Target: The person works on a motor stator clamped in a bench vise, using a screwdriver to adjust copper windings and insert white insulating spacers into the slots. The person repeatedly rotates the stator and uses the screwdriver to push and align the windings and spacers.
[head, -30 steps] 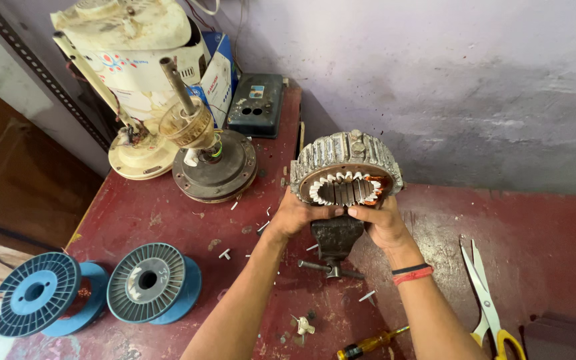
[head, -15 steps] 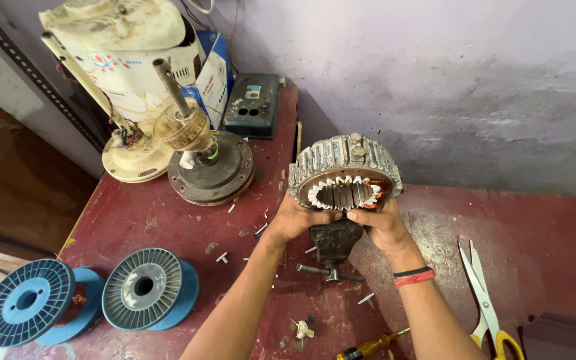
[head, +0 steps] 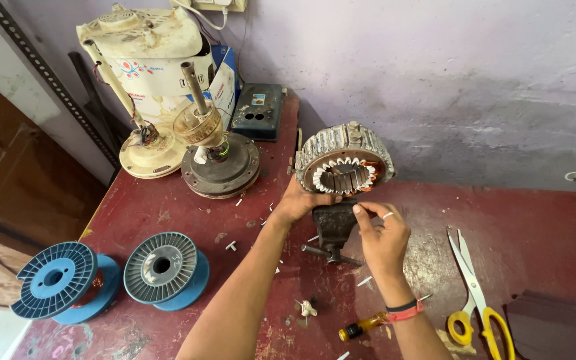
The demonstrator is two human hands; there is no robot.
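Note:
A round ribbed metal motor stator [head: 345, 162] with white slot liners stands clamped upright in a small dark bench vise [head: 334, 229] on the red table. My left hand [head: 299, 203] grips the stator's lower left rim. My right hand [head: 381, 235], wearing a ring and a red wristband, is just below the stator's front opening, thumb and forefinger pinched together on something too small to make out.
Two blue wire spools [head: 166, 269] [head: 61, 281] lie at the front left. A ceiling fan motor [head: 218, 160], cream fan parts [head: 149, 80] and a dark box [head: 259, 112] stand at the back. Yellow-handled scissors [head: 475, 297], a small screwdriver [head: 368, 326] and scattered screws lie nearby.
My right hand has come off the stator's lower right rim and now pinches just below its opening. The view has shifted slightly; my left hand keeps its hold.

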